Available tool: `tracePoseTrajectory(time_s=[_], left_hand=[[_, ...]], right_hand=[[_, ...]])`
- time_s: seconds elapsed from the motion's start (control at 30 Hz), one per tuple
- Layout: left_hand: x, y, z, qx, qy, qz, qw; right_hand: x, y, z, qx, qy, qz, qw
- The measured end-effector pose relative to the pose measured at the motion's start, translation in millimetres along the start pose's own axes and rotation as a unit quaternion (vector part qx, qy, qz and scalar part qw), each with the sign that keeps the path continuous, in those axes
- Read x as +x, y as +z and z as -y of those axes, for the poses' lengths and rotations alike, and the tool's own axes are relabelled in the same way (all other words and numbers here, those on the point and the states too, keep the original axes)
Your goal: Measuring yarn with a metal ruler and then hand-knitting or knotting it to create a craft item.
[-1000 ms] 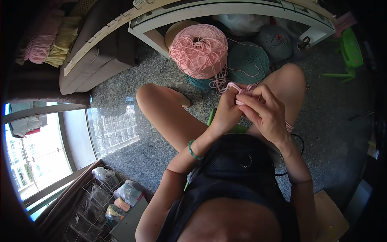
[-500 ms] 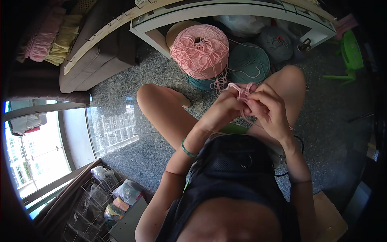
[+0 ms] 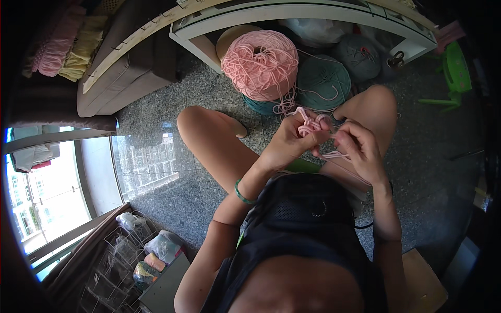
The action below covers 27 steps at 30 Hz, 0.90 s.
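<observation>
Looped and knotted pink yarn sits above my lap, between my two hands. My left hand is closed round it, the thumb pressing from below. Close by on the right, my right hand pinches a pink yarn strand that runs out from the knotted piece. Fingers partly cover the loops, so their exact path is hidden. A trailing strand hangs under the right hand. Beyond my hands a large pink yarn ball rests on the floor, loose strands falling from its side towards the knotted yarn.
Next to the pink ball lie a dark green yarn ball and a grey one. Scissors are near the white frame. A green plastic stool stands far right, a wire rack with bags lower left.
My right hand has drawn away to the right from my left, with a strand now stretched between them. More of the knotted yarn shows in my left hand.
</observation>
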State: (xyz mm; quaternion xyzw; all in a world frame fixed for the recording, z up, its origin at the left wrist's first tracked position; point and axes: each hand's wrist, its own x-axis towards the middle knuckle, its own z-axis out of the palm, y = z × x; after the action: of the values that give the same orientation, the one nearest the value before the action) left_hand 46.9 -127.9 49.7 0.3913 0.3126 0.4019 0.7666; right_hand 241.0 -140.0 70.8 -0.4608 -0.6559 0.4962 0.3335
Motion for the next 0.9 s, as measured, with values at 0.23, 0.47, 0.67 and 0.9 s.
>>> tracePoseTrajectory(time_s=[0.23,0.47,0.67,0.9], left_hand=[[-3,2,-13,-0.089,-0.026,-0.016,0.996],[-3,5,-14,-0.151,-0.049,-0.007,0.987],[-3,8,-19,-0.056,-0.052,-0.014,0.997],[-2,0,-12,-0.067,-0.063,-0.005,0.996]], right_hand=[[-3,3,11,0.203,0.246,-0.046,0.947],[28,22,18,0.210,0.055,-0.026,0.976],[35,23,12,0.297,0.099,-0.039,0.949],[43,23,8,0.195,0.042,-0.111,0.974]])
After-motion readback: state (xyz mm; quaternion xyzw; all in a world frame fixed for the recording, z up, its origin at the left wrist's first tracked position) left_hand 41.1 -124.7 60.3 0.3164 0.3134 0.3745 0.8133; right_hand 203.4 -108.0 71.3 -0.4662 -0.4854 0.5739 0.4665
